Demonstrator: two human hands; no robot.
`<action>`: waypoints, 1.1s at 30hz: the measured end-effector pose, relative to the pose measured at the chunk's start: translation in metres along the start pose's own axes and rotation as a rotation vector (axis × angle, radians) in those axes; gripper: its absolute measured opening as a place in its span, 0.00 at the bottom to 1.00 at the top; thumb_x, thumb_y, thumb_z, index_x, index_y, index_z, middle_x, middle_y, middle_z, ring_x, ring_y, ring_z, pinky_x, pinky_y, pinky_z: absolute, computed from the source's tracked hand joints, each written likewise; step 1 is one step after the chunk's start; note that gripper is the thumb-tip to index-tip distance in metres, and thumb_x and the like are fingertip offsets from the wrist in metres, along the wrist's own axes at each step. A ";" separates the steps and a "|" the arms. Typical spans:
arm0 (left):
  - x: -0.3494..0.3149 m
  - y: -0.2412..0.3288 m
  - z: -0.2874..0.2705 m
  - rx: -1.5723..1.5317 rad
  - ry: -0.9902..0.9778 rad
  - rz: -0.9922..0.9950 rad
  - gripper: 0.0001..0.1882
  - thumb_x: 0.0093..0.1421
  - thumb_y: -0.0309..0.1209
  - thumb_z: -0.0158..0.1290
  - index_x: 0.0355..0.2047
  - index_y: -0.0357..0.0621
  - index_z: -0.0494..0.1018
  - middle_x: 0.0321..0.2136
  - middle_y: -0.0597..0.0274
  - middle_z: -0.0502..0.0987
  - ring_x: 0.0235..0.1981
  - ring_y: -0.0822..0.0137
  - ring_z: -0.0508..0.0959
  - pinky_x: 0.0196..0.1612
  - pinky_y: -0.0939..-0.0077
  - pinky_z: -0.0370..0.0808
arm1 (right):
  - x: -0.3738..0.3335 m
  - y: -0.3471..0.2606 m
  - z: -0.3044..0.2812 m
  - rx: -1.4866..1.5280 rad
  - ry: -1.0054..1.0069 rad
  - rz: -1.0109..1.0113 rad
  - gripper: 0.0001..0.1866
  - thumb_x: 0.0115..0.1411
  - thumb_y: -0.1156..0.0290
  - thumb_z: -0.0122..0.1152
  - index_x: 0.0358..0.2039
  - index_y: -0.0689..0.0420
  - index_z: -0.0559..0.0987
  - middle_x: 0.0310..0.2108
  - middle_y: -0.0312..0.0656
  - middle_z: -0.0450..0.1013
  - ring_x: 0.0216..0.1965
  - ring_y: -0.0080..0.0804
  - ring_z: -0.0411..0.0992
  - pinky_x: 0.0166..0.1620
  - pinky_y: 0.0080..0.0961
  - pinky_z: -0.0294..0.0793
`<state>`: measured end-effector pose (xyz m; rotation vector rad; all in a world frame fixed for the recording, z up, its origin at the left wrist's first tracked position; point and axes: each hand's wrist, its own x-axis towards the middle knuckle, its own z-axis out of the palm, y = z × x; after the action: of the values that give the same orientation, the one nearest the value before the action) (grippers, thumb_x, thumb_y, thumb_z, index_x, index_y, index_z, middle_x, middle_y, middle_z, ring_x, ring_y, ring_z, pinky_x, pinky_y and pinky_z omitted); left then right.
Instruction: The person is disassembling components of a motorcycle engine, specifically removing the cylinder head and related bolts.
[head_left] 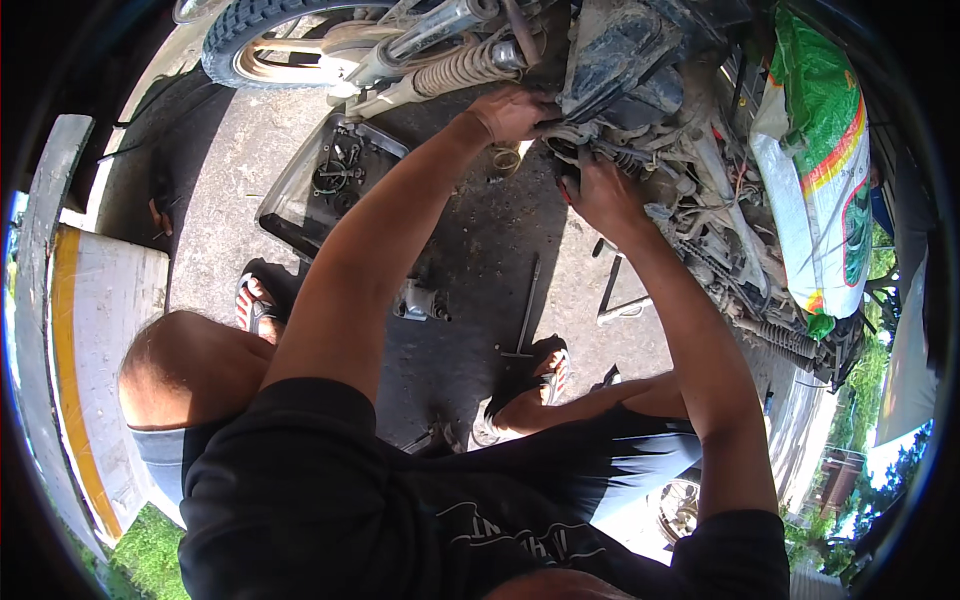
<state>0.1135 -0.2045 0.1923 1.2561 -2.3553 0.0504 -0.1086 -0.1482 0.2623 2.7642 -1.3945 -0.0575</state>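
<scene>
A: Left hand (515, 112)?
B: At the motorcycle (620, 65); grip cannot be told.
A: Right hand (605, 195)?
B: Same motorcycle, fingers bent, red object (570, 188) alongside; grasp unclear.
A: Motorcycle, location?
B: Ahead, extending right; parts tray (290, 195) near wheel (222, 48).

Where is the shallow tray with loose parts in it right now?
In the head view, the tray lies on the ground toward the left, just below the black tyre and down-left of the left hand.

Single head-worn fisheye view, facing downward, fairly near the fingers (533, 104)
</scene>
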 end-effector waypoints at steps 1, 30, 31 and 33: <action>0.001 -0.002 -0.001 0.034 -0.023 0.018 0.19 0.62 0.45 0.55 0.52 0.57 0.77 0.50 0.62 0.78 0.49 0.56 0.80 0.53 0.61 0.78 | 0.000 0.000 -0.001 0.008 -0.012 0.003 0.30 0.59 0.65 0.65 0.56 0.72 0.70 0.44 0.66 0.74 0.45 0.61 0.77 0.47 0.48 0.78; 0.021 -0.013 0.006 -0.042 0.092 0.086 0.22 0.56 0.49 0.60 0.32 0.38 0.82 0.30 0.46 0.82 0.37 0.46 0.82 0.44 0.56 0.79 | -0.001 0.006 0.003 0.022 0.038 -0.048 0.27 0.62 0.64 0.63 0.55 0.70 0.71 0.42 0.67 0.75 0.43 0.65 0.75 0.46 0.52 0.76; 0.021 -0.013 0.007 -0.061 0.058 0.061 0.24 0.56 0.51 0.61 0.36 0.39 0.80 0.30 0.45 0.81 0.37 0.45 0.82 0.44 0.56 0.79 | -0.001 0.006 0.003 0.022 0.041 -0.053 0.27 0.62 0.64 0.63 0.55 0.70 0.71 0.43 0.67 0.75 0.44 0.65 0.75 0.46 0.51 0.76; 0.020 -0.011 0.006 -0.079 0.023 0.036 0.26 0.55 0.53 0.61 0.40 0.40 0.78 0.30 0.43 0.81 0.36 0.44 0.81 0.45 0.56 0.79 | -0.001 0.007 0.004 0.022 0.045 -0.059 0.27 0.62 0.64 0.63 0.56 0.70 0.71 0.43 0.66 0.75 0.44 0.65 0.75 0.47 0.51 0.75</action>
<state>0.1104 -0.2282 0.1935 1.1700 -2.3365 -0.0165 -0.1149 -0.1515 0.2589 2.8057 -1.3116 0.0178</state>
